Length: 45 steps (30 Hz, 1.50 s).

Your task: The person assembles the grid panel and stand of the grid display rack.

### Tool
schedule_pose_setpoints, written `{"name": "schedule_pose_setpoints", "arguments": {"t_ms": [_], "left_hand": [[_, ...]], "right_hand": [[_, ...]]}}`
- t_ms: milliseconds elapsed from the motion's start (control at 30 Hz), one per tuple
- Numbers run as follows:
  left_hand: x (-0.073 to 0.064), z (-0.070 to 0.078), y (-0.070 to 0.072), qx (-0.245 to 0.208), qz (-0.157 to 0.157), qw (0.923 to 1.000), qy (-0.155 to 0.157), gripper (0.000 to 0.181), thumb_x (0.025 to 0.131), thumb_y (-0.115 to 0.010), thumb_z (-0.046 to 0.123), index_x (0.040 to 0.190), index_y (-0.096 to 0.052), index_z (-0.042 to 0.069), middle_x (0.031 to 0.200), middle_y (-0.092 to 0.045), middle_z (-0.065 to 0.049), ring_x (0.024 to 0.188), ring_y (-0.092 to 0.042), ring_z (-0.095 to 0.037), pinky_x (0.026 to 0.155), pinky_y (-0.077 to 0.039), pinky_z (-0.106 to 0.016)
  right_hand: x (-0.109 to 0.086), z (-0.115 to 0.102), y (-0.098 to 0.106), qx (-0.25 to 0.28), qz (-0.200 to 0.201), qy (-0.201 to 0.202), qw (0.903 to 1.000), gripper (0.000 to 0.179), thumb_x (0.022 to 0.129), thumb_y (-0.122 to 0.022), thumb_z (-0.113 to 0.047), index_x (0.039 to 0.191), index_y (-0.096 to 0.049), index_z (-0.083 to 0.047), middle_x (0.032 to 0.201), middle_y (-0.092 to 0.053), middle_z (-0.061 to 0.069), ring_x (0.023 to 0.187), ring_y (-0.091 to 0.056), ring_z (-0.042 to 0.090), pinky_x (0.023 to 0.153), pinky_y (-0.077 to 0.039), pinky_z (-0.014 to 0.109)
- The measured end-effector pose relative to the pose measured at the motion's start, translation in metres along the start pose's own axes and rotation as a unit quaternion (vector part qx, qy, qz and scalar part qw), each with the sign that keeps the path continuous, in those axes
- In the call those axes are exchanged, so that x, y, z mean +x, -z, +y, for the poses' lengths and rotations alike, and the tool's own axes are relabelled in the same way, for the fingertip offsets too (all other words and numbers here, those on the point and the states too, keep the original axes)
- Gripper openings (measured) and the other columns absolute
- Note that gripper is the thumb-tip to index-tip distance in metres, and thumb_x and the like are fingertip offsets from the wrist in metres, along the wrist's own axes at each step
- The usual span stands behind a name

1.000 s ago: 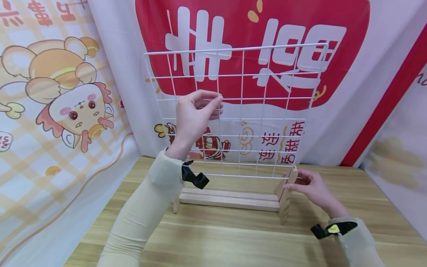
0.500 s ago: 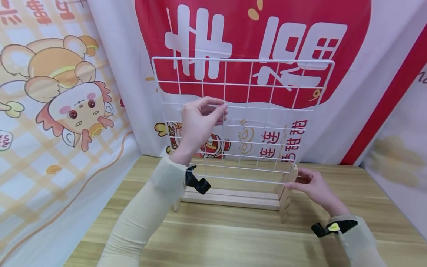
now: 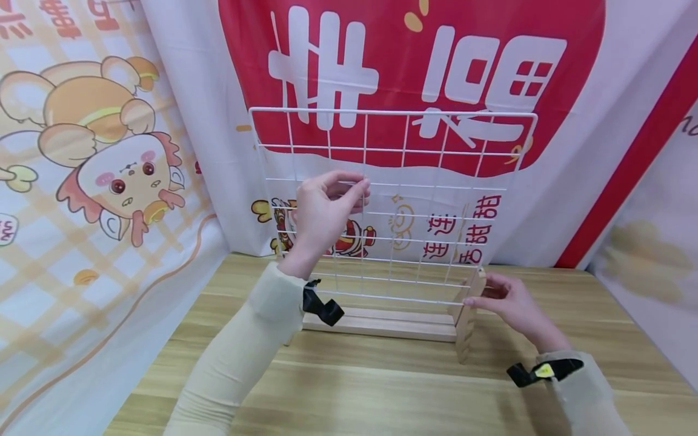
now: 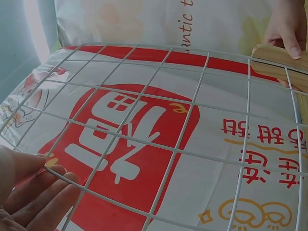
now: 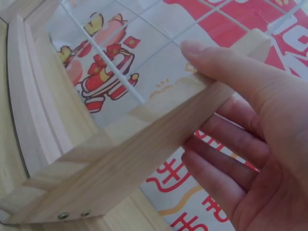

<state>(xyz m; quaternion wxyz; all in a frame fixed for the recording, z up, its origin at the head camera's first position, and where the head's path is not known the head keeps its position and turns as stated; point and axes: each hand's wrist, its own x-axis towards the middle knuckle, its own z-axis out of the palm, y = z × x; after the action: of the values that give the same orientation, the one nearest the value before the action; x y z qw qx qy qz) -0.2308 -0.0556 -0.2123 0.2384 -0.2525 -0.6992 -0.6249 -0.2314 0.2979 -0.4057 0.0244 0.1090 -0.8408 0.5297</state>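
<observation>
A white wire grid panel stands above a pale wooden stand. My left hand pinches one of its wires left of the middle, thumb in front and fingers behind, as the left wrist view shows on the grid wires. The panel's lower right corner is beside the stand's right upright. My right hand holds that upright near its top. In the right wrist view, the right thumb lies over the upright's edge and the fingers are on its outer side. My left forearm hides most of the left upright.
The stand rests on a wood-grain table. Close behind hangs a white cloth backdrop with a red printed patch. Another printed cloth flanks the left side. Two screw heads show low on the upright.
The grid panel has moved down, its top edge levelling and its lower edge coming closer to the stand. My left hand descended with it. The right hand stays on the upright.
</observation>
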Motion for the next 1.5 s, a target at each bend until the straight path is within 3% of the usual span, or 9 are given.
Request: {"name": "schedule_pose_setpoints", "arguments": {"t_ms": [133,300,433,600,833,1033,1200,1367,1500], "left_hand": [[-0.001,-0.003,0.001,-0.004,0.005,1.0,0.002,0.016,0.086,-0.068,0.008,0.1,-0.069,-0.001,0.091,-0.069,-0.018,0.081,-0.068,-0.029,0.071,-0.057,-0.035],[-0.002,-0.005,0.002,-0.008,0.012,0.9999,0.005,0.017,0.086,-0.068,0.007,0.1,-0.068,-0.003,0.09,-0.069,-0.018,0.08,-0.068,-0.031,0.069,-0.057,-0.035],[-0.003,-0.005,0.003,-0.004,0.014,0.9999,0.006,0.017,0.086,-0.068,0.007,0.1,-0.068,-0.003,0.09,-0.069,-0.018,0.079,-0.068,-0.03,0.069,-0.057,-0.035],[-0.002,-0.011,0.004,-0.016,0.014,0.9997,0.012,0.017,0.085,-0.069,0.006,0.099,-0.069,-0.002,0.088,-0.07,-0.014,0.077,-0.068,-0.026,0.067,-0.057,-0.032],[-0.005,-0.009,0.002,-0.003,0.016,0.9999,-0.002,0.017,0.086,-0.068,0.008,0.1,-0.068,-0.002,0.089,-0.069,-0.016,0.078,-0.068,-0.029,0.068,-0.057,-0.034],[-0.007,-0.009,0.001,0.017,0.014,0.9997,-0.01,0.018,0.086,-0.069,0.01,0.101,-0.069,-0.001,0.088,-0.07,-0.014,0.077,-0.068,-0.027,0.068,-0.057,-0.03],[-0.011,-0.011,0.003,0.031,0.013,0.9992,-0.021,0.025,0.086,-0.069,0.013,0.11,-0.068,0.004,0.095,-0.07,-0.012,0.081,-0.068,-0.021,0.073,-0.056,-0.029],[-0.02,-0.02,0.016,0.038,0.029,0.9983,-0.033,0.031,0.085,-0.071,0.014,0.115,-0.066,0.007,0.1,-0.069,-0.011,0.086,-0.067,-0.017,0.079,-0.054,-0.029],[-0.029,-0.033,0.034,0.021,0.071,0.996,-0.05,0.03,0.084,-0.072,0.013,0.112,-0.067,0.003,0.097,-0.069,-0.012,0.084,-0.068,-0.021,0.076,-0.055,-0.03]], "right_hand": [[-0.001,-0.011,0.002,-0.033,0.024,0.001,0.9992,0.057,0.081,-0.074,-0.035,0.128,-0.055,-0.009,0.114,-0.062,0.011,0.098,-0.06,0.021,0.077,-0.053,0.027],[-0.004,-0.046,0.011,-0.027,0.101,0.026,0.9942,0.051,0.085,-0.07,-0.035,0.129,-0.056,-0.013,0.12,-0.06,0.006,0.102,-0.058,0.015,0.079,-0.051,0.019],[-0.006,-0.082,0.017,-0.013,0.173,0.064,0.9827,0.043,0.086,-0.068,-0.03,0.126,-0.06,-0.014,0.119,-0.063,0.003,0.104,-0.059,0.012,0.081,-0.049,0.015],[-0.003,-0.117,0.021,-0.027,0.242,0.076,0.9669,0.039,0.086,-0.068,-0.032,0.122,-0.064,-0.018,0.116,-0.064,0.001,0.098,-0.062,0.013,0.081,-0.048,0.015],[0.004,-0.138,0.021,-0.028,0.267,0.064,0.9613,0.038,0.085,-0.067,-0.037,0.12,-0.065,-0.022,0.112,-0.066,0.002,0.089,-0.066,0.014,0.08,-0.049,0.015],[0.005,-0.139,0.019,-0.016,0.283,0.071,0.9563,0.036,0.085,-0.068,-0.034,0.117,-0.067,-0.018,0.11,-0.066,0.004,0.087,-0.067,0.014,0.075,-0.051,0.016],[0.005,-0.139,0.016,-0.01,0.296,0.081,0.9517,0.035,0.085,-0.068,-0.032,0.116,-0.067,-0.017,0.11,-0.066,0.004,0.088,-0.066,0.014,0.073,-0.052,0.017],[0.006,-0.139,0.014,-0.002,0.3,0.082,0.9505,0.034,0.084,-0.068,-0.031,0.115,-0.068,-0.016,0.11,-0.066,0.005,0.089,-0.065,0.014,0.072,-0.053,0.018],[0.006,-0.138,0.014,-0.002,0.298,0.076,0.9514,0.035,0.084,-0.068,-0.032,0.116,-0.068,-0.016,0.109,-0.066,0.005,0.089,-0.065,0.015,0.071,-0.053,0.018]]}}
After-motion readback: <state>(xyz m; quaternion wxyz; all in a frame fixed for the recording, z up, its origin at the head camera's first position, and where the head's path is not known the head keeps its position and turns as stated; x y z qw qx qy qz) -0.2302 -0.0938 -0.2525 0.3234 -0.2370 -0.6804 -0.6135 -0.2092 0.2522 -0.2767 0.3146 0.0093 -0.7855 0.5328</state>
